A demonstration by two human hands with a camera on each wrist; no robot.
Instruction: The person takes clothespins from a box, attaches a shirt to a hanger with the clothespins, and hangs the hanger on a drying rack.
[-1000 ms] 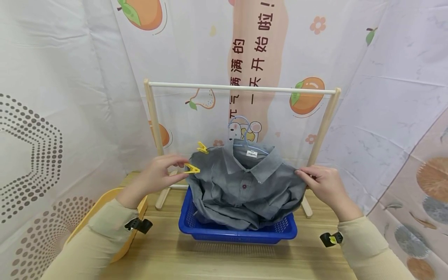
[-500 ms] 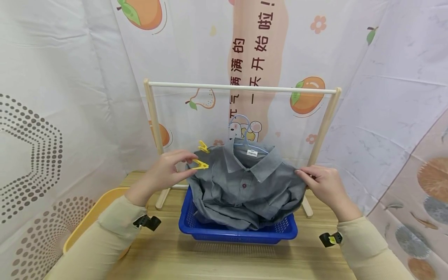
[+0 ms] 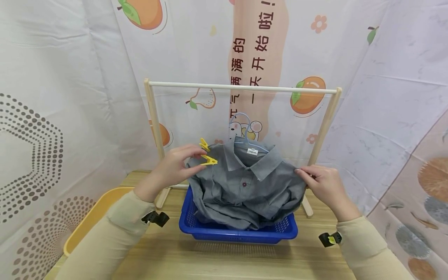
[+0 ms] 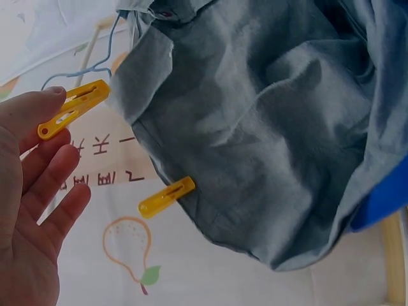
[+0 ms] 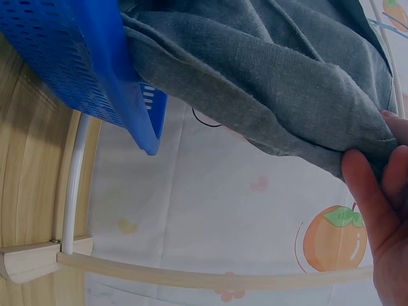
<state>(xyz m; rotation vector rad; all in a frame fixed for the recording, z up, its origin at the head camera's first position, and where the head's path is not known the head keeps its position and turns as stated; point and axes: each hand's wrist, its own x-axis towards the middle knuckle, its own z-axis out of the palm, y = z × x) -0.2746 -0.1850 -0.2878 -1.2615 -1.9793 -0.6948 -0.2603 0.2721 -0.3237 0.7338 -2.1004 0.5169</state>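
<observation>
A grey collared shirt [image 3: 241, 186] on a light blue hanger [image 3: 247, 128] rises out of a blue basket [image 3: 238, 235], its lower part bunched inside. My left hand [image 3: 175, 165] pinches a yellow clothespin [image 3: 210, 160] between thumb and fingertips, in front of the shirt's left shoulder. In the left wrist view that clothespin [image 4: 75, 108] is near the collar, and a second yellow clothespin [image 4: 167, 196] is clipped on the shoulder edge. My right hand [image 3: 323, 186] pinches the shirt's right shoulder; in the right wrist view its fingers [image 5: 366, 191] grip the grey cloth.
Behind the basket stands a wooden rack with a white top rail [image 3: 241, 88]. A yellow tub [image 3: 101, 210] is at the left, partly behind my left sleeve. Printed curtains [image 3: 196, 46] enclose the wooden table [image 3: 224, 260].
My left hand has moved right and slightly up with the clothespin, from the shirt's left edge toward the collar. My right hand has kept its grip at the right shoulder.
</observation>
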